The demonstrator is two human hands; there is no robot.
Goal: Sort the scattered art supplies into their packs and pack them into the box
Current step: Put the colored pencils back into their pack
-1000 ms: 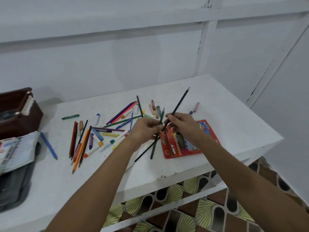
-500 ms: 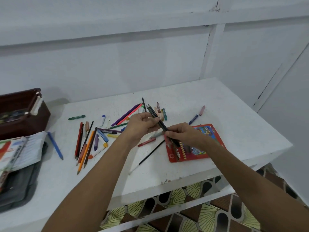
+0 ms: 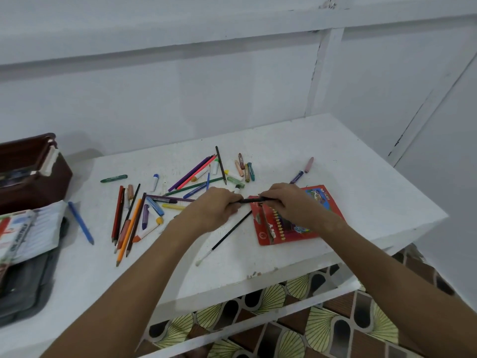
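The dark pencils (image 3: 254,200), tilted half a second ago, now lie level between both hands, above the upper edge of the red pencil pack (image 3: 296,226). On the white table (image 3: 361,192), loose supplies lie around ten o'clock. Left hand (image 3: 216,208) and right hand (image 3: 289,202) each pinch the pencils' ends.

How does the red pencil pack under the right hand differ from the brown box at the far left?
The red pencil pack lies flat on the white table, near its front edge; the brown box stands upright at the back left. The pack is thin, bright printed card; the box is deep, dark and plain. The right hand hovers over the pack; nothing touches the box. Both sit on the table.
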